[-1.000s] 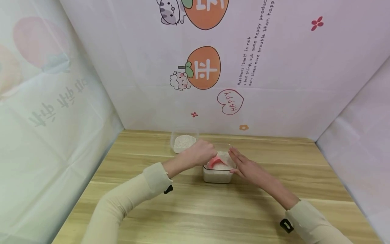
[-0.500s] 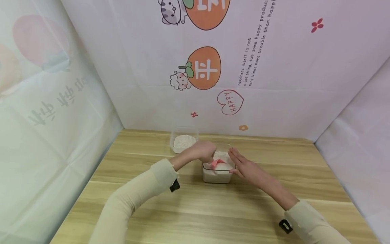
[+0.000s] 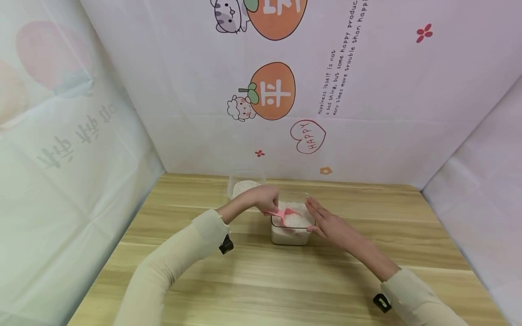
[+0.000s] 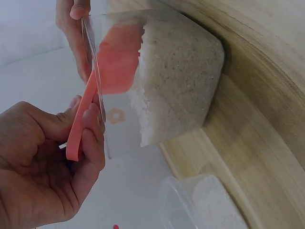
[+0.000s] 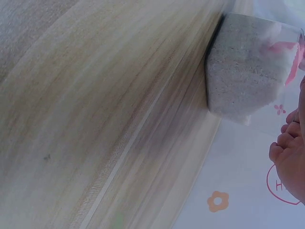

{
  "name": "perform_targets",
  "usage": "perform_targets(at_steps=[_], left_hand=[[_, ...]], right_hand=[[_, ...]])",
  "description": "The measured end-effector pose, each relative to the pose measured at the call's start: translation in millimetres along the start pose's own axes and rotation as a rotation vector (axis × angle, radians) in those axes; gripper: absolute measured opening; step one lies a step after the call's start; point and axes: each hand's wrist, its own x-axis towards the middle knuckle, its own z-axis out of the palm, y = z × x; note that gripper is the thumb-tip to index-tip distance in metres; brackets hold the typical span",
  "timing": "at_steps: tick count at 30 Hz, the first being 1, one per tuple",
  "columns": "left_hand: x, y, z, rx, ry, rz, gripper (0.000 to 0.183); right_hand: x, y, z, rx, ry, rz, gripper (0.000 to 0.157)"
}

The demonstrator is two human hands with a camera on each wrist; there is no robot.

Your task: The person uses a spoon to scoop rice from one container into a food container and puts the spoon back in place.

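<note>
On the table (image 3: 265,280), a scoop (image 3: 282,215) reaches from nine o'clock into a box (image 3: 290,228) of rice (image 3: 298,220); a tub (image 3: 247,175) stands at the box's ten o'clock.

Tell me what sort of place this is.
Likely a small curtained booth set up for filming: printed sheets wall in a wood-grain table on three sides, and black devices sit at both cuffs.

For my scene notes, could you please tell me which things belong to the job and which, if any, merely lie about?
Job:
pink plastic scoop in left hand
clear rectangular box of white grains, right hand touching
probably the translucent plastic tub, untouched

Merely about:
white printed cloth backdrop
</note>
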Motion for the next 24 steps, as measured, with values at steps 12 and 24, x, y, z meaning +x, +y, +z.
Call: perform_targets(at_steps=[12,24], left_hand=[[-9.5,-15.8,7.6,-0.133,0.075,0.051,0.035],[-23.4,-30.8,18.0,-0.378,0.110,0.041,0.033]], right_hand=[[0.0,-0.8,0.0,-0.005,0.006,-0.002,0.069],[-0.8,-0.6,0.8,-0.001,0.012,-0.001,0.070]])
